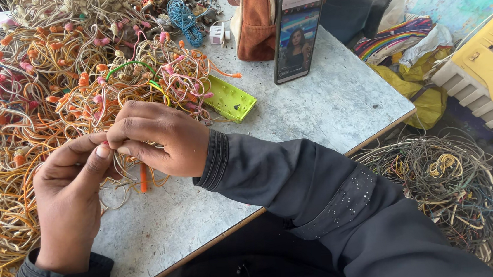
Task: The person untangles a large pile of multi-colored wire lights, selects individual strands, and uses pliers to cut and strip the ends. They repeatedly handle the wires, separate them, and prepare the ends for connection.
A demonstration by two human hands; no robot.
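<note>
Your left hand (69, 190) and right hand (155, 138) pinch closed on one thin wire (143, 179), its orange end hanging just below your fingertips. The wire pile (49, 95) touches your knuckles, so I think loops could snag and drag. Beyond your fingers the green tray (230, 100) looks empty

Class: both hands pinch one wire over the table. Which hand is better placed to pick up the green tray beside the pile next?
Probably the right hand. It is nearer the green tray, with bare table between. The left hand sits farther away, by the wire pile.
</note>
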